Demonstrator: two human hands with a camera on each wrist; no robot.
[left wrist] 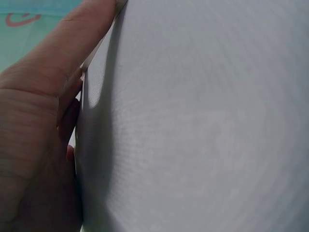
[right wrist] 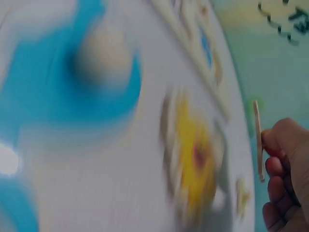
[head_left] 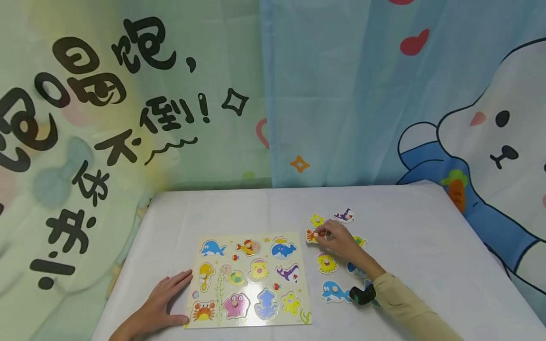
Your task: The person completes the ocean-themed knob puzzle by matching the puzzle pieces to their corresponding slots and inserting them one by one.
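My right hand (head_left: 341,240) pinches a wooden crab puzzle piece (head_left: 310,236) to the right of the puzzle board. The right wrist view shows the thin piece (right wrist: 258,140) edge-on at the fingertips, off the table. With fingers spread and thumb out, my left hand (head_left: 159,305) touches the left edge of the puzzle board (head_left: 251,323). That board carries printed sea animals, among them a crab at its lower left. In the left wrist view, the left hand (left wrist: 43,96) is seen from the thumb side and the board's pictures are out of sight.
Loose pieces lie right of the board: a yellow star (head_left: 317,220), a purple whale (head_left: 344,216), a yellow octopus (head_left: 327,263) and a blue whale (head_left: 334,291). Others are partly hidden beneath the right forearm. A white cloth (head_left: 239,208) covers the table; printed curtains (head_left: 324,94) hang behind.
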